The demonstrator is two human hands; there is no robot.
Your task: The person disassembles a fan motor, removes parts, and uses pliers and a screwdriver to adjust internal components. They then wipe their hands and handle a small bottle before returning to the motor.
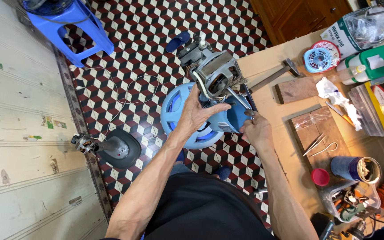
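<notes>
Patterned tile floor (130, 53), cluttered workbench (285, 133) at your right. Fan motor (216, 73) already bare, casing off, windings exposed; blue housing (227, 119) not yet separated, wiring attached. Motor sits off bench's left edge, above floor. Your left hand (198, 113) wraps housing, fingers curled tight. Your right hand (255, 129) pinches slim metal tool (241, 100) (screwdriver, probably), fingers closed on it.

Packages, upper right of the frame
White carton (334, 35) with green print on the bench; clear plastic bag (372, 24) beside it.
</notes>
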